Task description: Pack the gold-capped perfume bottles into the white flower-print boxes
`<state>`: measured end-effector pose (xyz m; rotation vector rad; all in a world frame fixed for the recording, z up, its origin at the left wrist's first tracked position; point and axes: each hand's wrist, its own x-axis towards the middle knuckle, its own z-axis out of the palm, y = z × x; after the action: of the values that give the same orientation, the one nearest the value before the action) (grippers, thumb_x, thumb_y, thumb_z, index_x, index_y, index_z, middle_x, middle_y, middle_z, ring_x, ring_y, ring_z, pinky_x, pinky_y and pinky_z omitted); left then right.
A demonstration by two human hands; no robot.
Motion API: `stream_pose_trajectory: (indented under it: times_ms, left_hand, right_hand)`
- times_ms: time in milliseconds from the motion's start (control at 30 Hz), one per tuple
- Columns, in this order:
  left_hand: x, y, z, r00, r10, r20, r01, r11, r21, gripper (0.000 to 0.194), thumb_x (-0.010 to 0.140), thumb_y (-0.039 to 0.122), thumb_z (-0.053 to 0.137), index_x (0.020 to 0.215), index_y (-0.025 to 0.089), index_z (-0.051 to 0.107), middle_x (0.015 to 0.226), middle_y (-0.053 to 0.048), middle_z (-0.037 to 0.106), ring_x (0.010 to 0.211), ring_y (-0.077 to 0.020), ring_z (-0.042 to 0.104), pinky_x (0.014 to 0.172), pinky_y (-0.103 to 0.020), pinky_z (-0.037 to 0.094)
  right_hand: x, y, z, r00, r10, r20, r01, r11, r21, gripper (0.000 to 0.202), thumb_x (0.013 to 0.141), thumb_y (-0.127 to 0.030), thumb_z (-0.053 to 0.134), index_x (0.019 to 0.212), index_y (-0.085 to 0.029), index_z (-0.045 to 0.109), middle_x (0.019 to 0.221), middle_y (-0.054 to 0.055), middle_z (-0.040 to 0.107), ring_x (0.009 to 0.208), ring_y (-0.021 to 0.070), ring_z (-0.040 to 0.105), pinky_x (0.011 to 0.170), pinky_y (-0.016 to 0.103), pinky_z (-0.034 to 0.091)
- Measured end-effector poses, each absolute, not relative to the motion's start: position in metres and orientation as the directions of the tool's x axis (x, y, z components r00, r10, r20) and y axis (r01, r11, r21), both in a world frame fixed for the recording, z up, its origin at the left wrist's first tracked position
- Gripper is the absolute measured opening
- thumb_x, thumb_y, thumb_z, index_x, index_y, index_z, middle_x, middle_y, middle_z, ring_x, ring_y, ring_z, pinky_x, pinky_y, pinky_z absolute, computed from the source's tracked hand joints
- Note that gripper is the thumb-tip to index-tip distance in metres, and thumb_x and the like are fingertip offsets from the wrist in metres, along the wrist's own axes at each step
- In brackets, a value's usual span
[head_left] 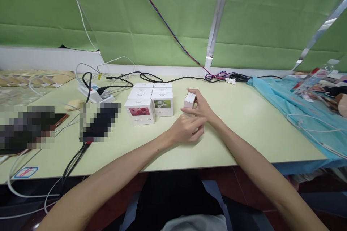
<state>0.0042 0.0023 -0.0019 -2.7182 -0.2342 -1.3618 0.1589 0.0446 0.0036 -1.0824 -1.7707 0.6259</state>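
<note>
My right hand (201, 106) grips a small white box (189, 100) that stands upright on the table, fingers at its far side and thumb at its near side. Just in front, my left hand (187, 129) is curled with its knuckles up and its index finger reaching under my right hand. Its palm side is hidden, so whether it holds anything does not show. Left of my hands, several white boxes stand close together in two columns. The nearest bears a red flower picture (139, 112); its neighbour shows white flowers on green (162, 104).
At the left are a power strip (94, 94), tangled cables, a blurred dark device (101, 122) and a larger one (29, 130). A blue plastic sheet (287, 104) covers the right side, with a bottle (314, 77) on it. A green partition (162, 18) rises behind.
</note>
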Motion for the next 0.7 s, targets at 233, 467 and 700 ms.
stream_pose_trajectory:
  times_ms: [233, 467, 700]
  left_hand:
    - [0.006, 0.003, -0.005, 0.624, 0.197, 0.757, 0.219, -0.973, 0.073, 0.015, 0.084, 0.01, 0.045, 0.081, 0.021, 0.054, 0.056, 0.005, 0.051, 0.047, -0.0108, 0.042, 0.049, -0.027, 0.035]
    - [0.006, 0.002, -0.005, 0.645, 0.205, 0.736, 0.203, -0.975, 0.094, 0.015, 0.082, 0.009, 0.046, 0.08, 0.021, 0.055, 0.055, 0.005, 0.048, 0.048, -0.0116, 0.042, 0.05, -0.028, 0.033]
    - [0.005, 0.003, -0.005, 0.683, 0.229, 0.694, 0.194, -0.972, 0.131, 0.016, 0.082, 0.009, 0.045, 0.079, 0.021, 0.056, 0.055, 0.004, 0.05, 0.049, -0.0128, 0.044, 0.049, -0.029, 0.032]
  right_hand:
    - [0.186, 0.049, 0.009, -0.436, 0.819, 0.373, 0.272, 0.515, -0.813, 0.1, 0.065, -0.035, 0.089, 0.149, -0.028, 0.035, 0.13, 0.007, 0.052, 0.113, 0.0229, 0.058, 0.109, 0.043, 0.046]
    - [0.179, 0.052, 0.001, -0.336, 0.836, 0.433, 0.372, 0.54, -0.755, 0.098, 0.066, -0.038, 0.088, 0.15, -0.026, 0.039, 0.133, 0.009, 0.058, 0.111, 0.0254, 0.061, 0.105, 0.046, 0.048]
    - [0.166, 0.058, -0.012, -0.219, 0.8, 0.559, 0.473, 0.588, -0.656, 0.082, 0.077, -0.041, 0.08, 0.148, -0.027, 0.043, 0.15, 0.012, 0.051, 0.132, 0.0322, 0.053, 0.111, 0.049, 0.043]
